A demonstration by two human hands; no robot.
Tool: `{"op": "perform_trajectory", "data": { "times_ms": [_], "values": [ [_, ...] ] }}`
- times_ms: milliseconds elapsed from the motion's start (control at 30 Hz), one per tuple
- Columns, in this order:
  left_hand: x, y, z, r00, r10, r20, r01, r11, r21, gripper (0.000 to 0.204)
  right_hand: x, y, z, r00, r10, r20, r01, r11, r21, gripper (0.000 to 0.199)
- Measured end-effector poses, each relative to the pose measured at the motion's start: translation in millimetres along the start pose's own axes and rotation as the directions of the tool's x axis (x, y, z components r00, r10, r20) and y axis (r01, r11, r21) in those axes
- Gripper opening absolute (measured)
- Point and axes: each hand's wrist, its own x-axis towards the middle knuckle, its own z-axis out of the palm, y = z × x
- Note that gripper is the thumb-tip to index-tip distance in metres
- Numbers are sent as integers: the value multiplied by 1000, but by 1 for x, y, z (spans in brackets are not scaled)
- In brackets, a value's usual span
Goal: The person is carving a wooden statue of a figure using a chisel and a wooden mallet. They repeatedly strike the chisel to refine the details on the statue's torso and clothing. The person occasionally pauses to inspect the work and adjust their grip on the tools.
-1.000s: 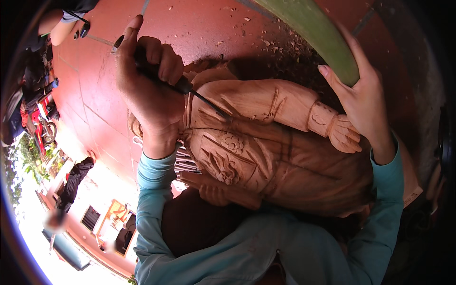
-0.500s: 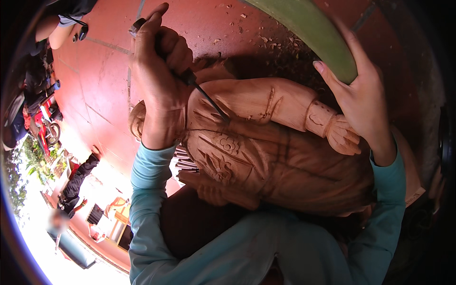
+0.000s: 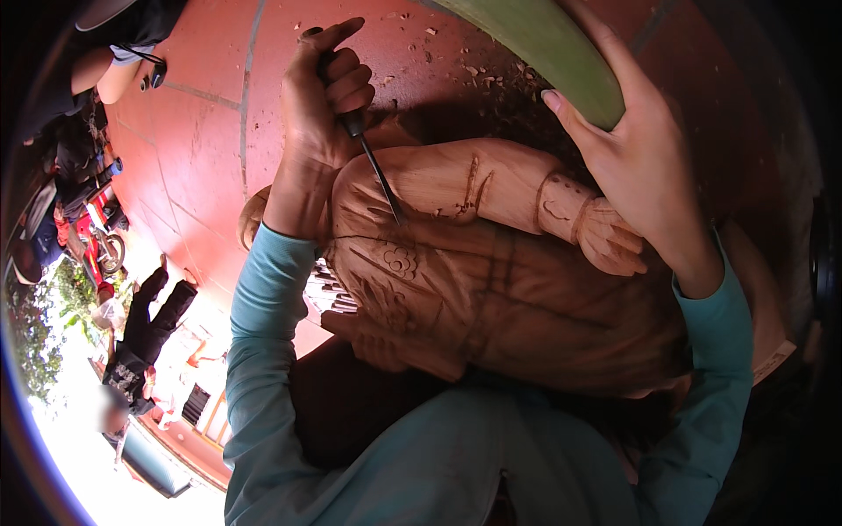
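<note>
A carved wooden figure [image 3: 526, 289] in a robe lies across my lap, its head to the left. My left hand [image 3: 329, 96] is closed round the dark handle of a thin carving chisel [image 3: 377, 171], with the index finger stretched out past the grip. The chisel slants down to the right, and its tip meets the figure's chest below the shoulder. My right hand [image 3: 645, 167] grips a long, smooth green thing with a rounded end [image 3: 553, 48]. It is held above the figure's carved arm, apart from the chisel; its far end is out of view.
Wood chips [image 3: 491, 79] lie on the red tiled floor [image 3: 202, 131] beyond the figure. Several slim tools [image 3: 331, 294] lie below my left wrist. At the far left are a red motorbike [image 3: 92, 237], a person in dark clothes [image 3: 140, 342] and another person's arm [image 3: 118, 79].
The chisel stands steeper, its handle shifted right, with the tip still on the chest. My right hand and the green thing have moved left. In the background, the person in dark clothes has changed stance.
</note>
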Motion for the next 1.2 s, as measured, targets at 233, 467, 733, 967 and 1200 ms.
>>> {"op": "perform_trajectory", "data": {
  "times_ms": [233, 467, 733, 967, 1200],
  "values": [
    [5, -4, -3, 994, -82, -72, 81, 996, -24, 31, -1, 5, 3, 989, -125, -75, 125, 992, -3, 47],
    [4, -4, -2, 997, -74, -2, 74, 997, -34, 33, 0, 4, 2, 994, -88, -61, 91, 995, 44, 47],
    [8, 7, -13, 996, -33, 84, 45, 988, -147, 29, -6, 6, 0, 997, -59, -43, 58, 998, -31, 52],
    [2, 4, -1, 998, -53, -20, 53, 998, -32, 31, -6, 6, 0, 995, -85, -47, 84, 996, -41, 52],
    [14, -11, 2, 980, -196, 39, 198, 979, -43, 31, -6, 6, 0, 999, 31, 33, -31, 1000, -2, 53]
  ]
}}
